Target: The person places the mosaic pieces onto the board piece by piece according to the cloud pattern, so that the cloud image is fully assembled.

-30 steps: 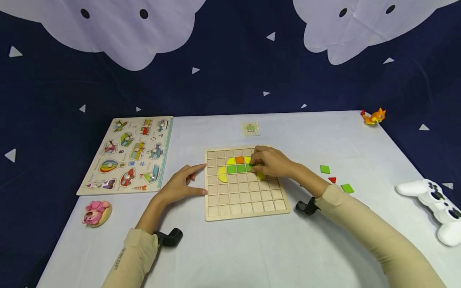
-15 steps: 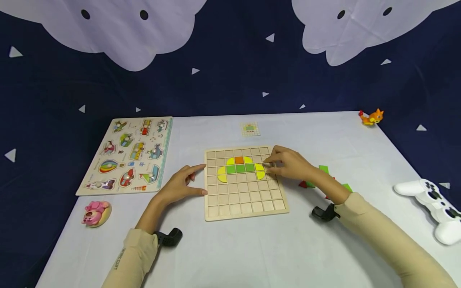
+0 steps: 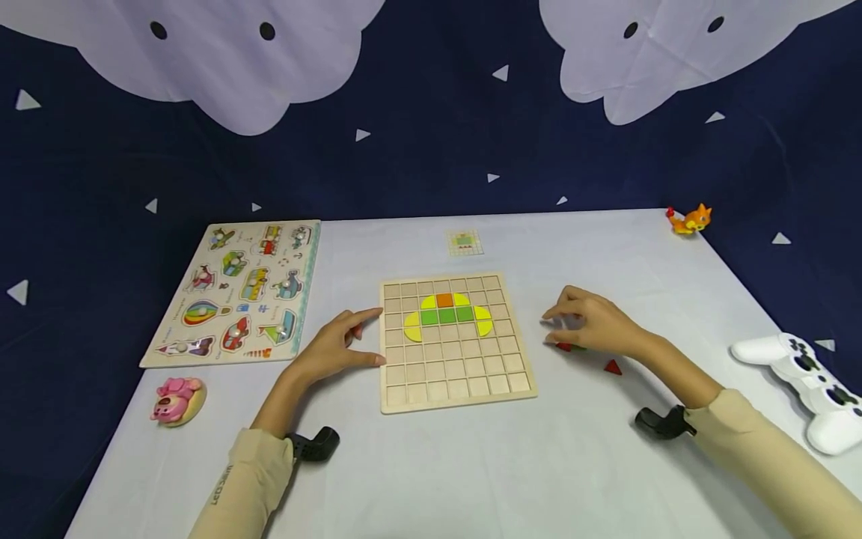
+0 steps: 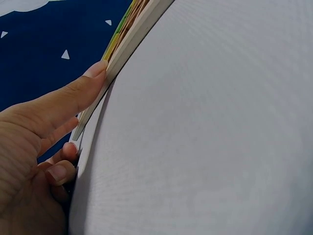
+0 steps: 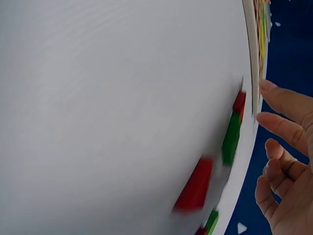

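My left hand (image 3: 334,349) touches the left edge of a wooden grid board (image 3: 458,389) with spread thumb and index finger; in the left wrist view the thumb (image 4: 73,100) lies along that edge. On the grid sit yellow curved pieces (image 3: 414,327), an orange square (image 3: 444,300) and a row of green squares (image 3: 447,316). Right of the board, my right hand (image 3: 595,323) hovers with thumb and index apart, nothing between them. Below it lie red and green pieces: a red one (image 3: 563,346), a green one (image 5: 231,139) and a red triangle (image 3: 613,367). Hand and forearm hide others.
A small pattern card (image 3: 465,242) lies behind the board. To the left are a vehicle puzzle board (image 3: 236,296) and a pink toy (image 3: 178,400). A white game controller (image 3: 804,385) and an orange toy (image 3: 691,219) stand on the right.
My right hand has left the board and moved right, over the loose pieces. The third green square and the right yellow piece now show uncovered. The left hand stays at the edge.
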### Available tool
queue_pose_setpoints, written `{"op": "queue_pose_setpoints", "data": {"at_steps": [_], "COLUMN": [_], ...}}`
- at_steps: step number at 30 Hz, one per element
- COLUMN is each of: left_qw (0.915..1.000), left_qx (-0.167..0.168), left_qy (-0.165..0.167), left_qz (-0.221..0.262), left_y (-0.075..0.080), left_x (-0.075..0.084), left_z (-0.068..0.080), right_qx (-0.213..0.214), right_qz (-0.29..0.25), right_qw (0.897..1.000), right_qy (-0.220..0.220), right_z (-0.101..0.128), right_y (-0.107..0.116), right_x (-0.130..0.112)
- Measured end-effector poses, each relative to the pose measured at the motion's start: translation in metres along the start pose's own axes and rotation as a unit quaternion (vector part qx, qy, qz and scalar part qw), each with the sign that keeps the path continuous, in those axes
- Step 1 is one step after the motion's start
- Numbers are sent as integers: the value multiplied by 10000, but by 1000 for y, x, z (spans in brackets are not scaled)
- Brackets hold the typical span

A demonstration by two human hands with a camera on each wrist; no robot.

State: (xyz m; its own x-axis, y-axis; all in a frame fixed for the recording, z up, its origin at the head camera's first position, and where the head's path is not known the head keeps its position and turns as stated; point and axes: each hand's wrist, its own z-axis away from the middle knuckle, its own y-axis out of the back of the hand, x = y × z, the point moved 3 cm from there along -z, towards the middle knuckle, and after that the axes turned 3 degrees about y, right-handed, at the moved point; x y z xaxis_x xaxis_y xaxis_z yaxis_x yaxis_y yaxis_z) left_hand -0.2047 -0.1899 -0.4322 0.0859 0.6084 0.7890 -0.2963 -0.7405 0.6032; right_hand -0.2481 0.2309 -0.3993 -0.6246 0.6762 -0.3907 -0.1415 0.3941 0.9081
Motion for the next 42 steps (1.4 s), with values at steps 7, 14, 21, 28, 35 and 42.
{"op": "queue_pose_setpoints", "data": {"at_steps": [7,14,21,28,35,42], "left_qw": [10000,10000,10000,10000,10000,10000], "left_qx": [12,2,12,8,-9,22], "left_qy": [-18,13,-1,21,22,30], "left_qz": [13,22,43,40,45,68], "left_y": [0,-1,0,0,-1,-1], "left_x": [0,-1,0,1,0,-1], "left_z": [0,-1,0,0,-1,0], "right_qx": [-70,-82,132,304,385,356], "right_qz": [21,202,359,468,545,370], "right_qw": [9995,9994,9993,9984,9978,9987], "right_qy": [-319,-277,-36,86,52,-34], "right_z": [21,31,39,39,35,21], "right_y": [7,10,10,10,10,6], "right_x": [13,17,21,21,17,10]}}
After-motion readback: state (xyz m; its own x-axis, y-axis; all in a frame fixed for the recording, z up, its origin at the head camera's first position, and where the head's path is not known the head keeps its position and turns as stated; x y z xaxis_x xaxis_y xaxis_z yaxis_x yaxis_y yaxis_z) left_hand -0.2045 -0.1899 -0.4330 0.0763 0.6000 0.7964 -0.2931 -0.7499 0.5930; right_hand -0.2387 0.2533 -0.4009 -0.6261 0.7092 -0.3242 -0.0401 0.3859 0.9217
